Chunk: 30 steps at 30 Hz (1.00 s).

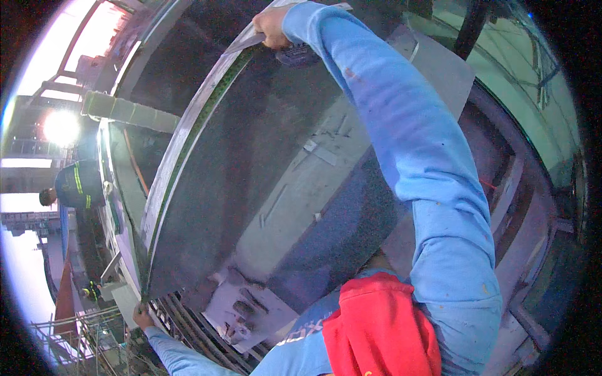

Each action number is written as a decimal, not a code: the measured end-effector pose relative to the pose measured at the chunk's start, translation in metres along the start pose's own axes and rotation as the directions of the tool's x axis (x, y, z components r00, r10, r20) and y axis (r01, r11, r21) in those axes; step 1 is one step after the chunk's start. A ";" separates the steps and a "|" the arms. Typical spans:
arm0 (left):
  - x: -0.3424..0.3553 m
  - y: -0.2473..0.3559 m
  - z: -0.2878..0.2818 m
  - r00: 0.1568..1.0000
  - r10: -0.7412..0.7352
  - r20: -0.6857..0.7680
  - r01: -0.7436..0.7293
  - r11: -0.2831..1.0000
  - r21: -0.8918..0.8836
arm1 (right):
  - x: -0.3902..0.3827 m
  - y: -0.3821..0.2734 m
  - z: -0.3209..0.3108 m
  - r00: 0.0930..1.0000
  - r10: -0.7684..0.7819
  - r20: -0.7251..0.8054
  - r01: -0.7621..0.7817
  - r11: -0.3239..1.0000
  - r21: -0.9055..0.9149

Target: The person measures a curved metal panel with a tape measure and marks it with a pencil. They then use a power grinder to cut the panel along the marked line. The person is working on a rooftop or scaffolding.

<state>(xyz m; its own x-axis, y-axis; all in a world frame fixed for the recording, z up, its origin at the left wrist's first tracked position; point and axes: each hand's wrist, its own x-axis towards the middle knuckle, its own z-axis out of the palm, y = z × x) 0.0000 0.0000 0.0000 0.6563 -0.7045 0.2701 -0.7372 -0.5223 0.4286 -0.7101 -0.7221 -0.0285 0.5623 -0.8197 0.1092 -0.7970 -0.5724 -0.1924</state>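
A large dark grey panel [213,156] fills the middle, with a green band along its left edge. A long pale strip [182,135] runs along that edge, bowed in this view. At the top, my right hand [274,26] is closed round the upper part of the strip, with my arm reaching over the panel. Beside that hand sits a dark rounded object [298,55], partly hidden by my sleeve. Down at the lower left, my left hand [143,316] pinches the strip's lower end at the panel's corner; its fingers are small in view.
Small offcuts [320,152] lie on a pale surface at centre. Dark hand tools [244,310] rest on a board near me. Another person [78,185] in dark clothing with yellow bands is at the left, near a bright lamp [61,128]. Scaffold poles [81,332] stand lower left.
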 end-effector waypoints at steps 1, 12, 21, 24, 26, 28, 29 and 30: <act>-0.003 0.003 0.001 0.999 0.051 -0.013 -0.048 0.989 0.138 | -0.001 -0.001 0.005 0.990 -0.061 -0.128 0.051 0.995 -0.082; 0.000 -0.021 0.001 0.974 0.224 -0.026 -0.196 0.900 0.389 | -0.024 -0.014 -0.019 0.996 -0.082 -0.023 0.083 0.996 0.041; 0.004 -0.023 0.007 0.998 -0.009 -0.067 0.014 0.997 0.077 | -0.024 -0.031 -0.014 1.000 -0.019 -0.019 0.019 0.999 -0.026; 0.002 -0.018 0.007 0.996 0.065 -0.052 -0.060 0.993 0.099 | -0.032 -0.038 -0.027 0.998 -0.028 0.053 0.030 0.999 -0.045; -0.002 -0.011 0.006 0.998 0.039 -0.058 -0.032 0.994 0.105 | -0.034 -0.043 -0.037 0.982 -0.033 0.188 0.035 0.999 -0.008; -0.002 -0.005 0.005 0.994 -0.080 -0.074 0.090 0.986 0.143 | -0.042 -0.048 -0.037 0.987 0.019 0.159 -0.020 1.000 0.006; -0.004 -0.003 0.004 0.996 -0.056 -0.066 0.067 0.985 0.162 | -0.045 -0.048 -0.038 0.993 0.023 0.119 -0.026 0.999 0.025; -0.004 -0.001 0.003 0.995 -0.089 -0.038 0.095 0.979 0.181 | -0.046 -0.049 -0.038 0.996 0.011 0.086 -0.010 1.000 -0.013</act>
<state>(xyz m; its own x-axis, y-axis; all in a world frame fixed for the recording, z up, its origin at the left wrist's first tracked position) -0.0023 0.0020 -0.0045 0.7251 -0.6362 0.2637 -0.6886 -0.6651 0.2890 -0.7055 -0.6567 0.0127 0.5702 -0.8212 0.0225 -0.8056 -0.5643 -0.1805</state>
